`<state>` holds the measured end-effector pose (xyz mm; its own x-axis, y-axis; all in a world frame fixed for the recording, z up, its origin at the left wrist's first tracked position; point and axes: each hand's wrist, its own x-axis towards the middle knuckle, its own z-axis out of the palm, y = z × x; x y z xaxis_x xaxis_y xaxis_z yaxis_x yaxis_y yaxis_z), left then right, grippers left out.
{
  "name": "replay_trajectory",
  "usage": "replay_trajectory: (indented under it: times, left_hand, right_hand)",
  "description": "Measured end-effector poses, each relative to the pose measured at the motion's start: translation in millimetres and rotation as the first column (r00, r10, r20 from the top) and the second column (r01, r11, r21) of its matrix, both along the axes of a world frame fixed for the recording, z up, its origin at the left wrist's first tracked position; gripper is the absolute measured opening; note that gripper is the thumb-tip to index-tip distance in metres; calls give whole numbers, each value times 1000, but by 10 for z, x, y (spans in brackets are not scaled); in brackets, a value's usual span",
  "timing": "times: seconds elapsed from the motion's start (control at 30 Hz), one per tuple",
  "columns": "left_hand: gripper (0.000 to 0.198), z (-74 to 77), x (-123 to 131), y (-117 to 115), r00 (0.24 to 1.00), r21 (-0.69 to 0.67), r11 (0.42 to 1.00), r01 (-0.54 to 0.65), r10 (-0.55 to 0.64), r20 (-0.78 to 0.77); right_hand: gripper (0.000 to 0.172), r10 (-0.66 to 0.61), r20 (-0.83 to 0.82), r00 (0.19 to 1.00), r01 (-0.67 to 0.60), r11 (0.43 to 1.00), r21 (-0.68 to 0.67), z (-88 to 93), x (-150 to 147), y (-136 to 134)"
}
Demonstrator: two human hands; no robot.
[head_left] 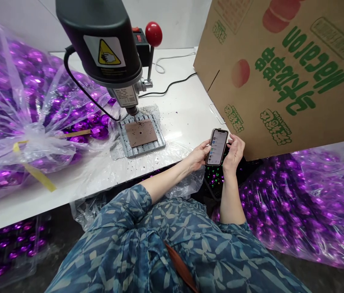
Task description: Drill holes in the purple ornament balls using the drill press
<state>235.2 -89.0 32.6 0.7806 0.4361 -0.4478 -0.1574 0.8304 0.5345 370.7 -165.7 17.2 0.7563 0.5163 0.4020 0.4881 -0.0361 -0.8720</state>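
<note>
A smartphone (217, 147) in a light case is held upright over the table's front edge, its lit screen showing a list with small coloured icons. My left hand (201, 155) grips it along the left side, thumb at the edge. Close to the phone's right edge is my right hand (234, 154), fingers loosely bent and apart; a narrow dark gap shows between palm and phone. Whether a fingertip touches the screen is hard to tell.
A bench drill press (101, 44) with a red-knobbed lever (153, 34) stands left, over a brown board (141, 132) on a slotted metal base (131, 154). Bagged purple baubles (31, 122) lie far left. A large cardboard box (251, 81) leans right, above more purple baubles (288, 203).
</note>
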Motion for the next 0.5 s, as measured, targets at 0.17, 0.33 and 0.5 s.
replay_trajectory:
  times: [0.17, 0.33, 0.5]
  left_hand:
    - [54, -51, 0, 31, 1000, -9, 1000, 9, -8, 17]
    - [44, -26, -30, 90, 999, -31, 999, -29, 30, 20]
    - [39, -24, -74, 112, 998, -44, 999, -31, 33, 47]
  right_hand:
    - [56, 6, -219, 976, -10, 1000, -18, -90, 68, -58]
    - [52, 73, -390, 918, -119, 988, -94, -197, 104, -188]
    - [50, 137, -464, 875, -216, 969, -122, -207, 110, -259]
